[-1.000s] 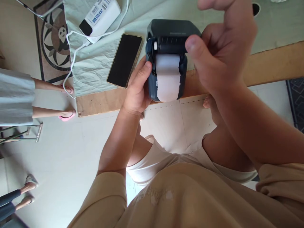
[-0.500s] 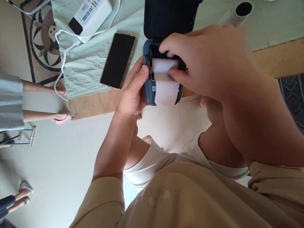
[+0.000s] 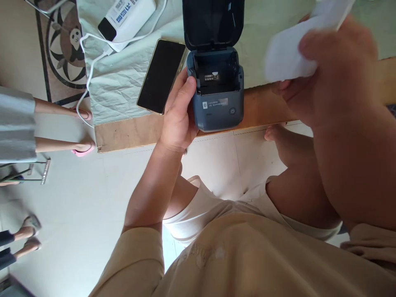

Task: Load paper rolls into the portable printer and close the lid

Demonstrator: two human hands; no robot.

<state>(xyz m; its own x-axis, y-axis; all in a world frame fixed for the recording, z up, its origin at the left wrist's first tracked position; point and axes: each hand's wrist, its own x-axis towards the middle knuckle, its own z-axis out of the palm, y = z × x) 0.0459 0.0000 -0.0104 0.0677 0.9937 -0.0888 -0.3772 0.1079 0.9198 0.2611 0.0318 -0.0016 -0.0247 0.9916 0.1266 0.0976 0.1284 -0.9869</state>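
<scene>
My left hand (image 3: 181, 109) grips the left side of a dark blue label printer (image 3: 219, 111) at the table's front edge. The printer's black lid (image 3: 213, 22) stands raised, and its paper bay shows bare inside, with a small printed label at the bottom. To the right, my right hand (image 3: 337, 78) is closed around white paper (image 3: 286, 55), which looks like a roll with a loose end hanging down to the left. Motion blurs this hand, and its palm hides part of the paper.
A phone (image 3: 161, 76) lies left of the printer on the pale green cloth (image 3: 120, 95). Behind it are a white box-shaped device (image 3: 131, 20) and a white cable (image 3: 90, 74). Other people's legs (image 3: 58, 144) show at the far left.
My right hand has taken the white paper out of the printer and moved right with it. My left hand still holds the printer, whose bay is now exposed.
</scene>
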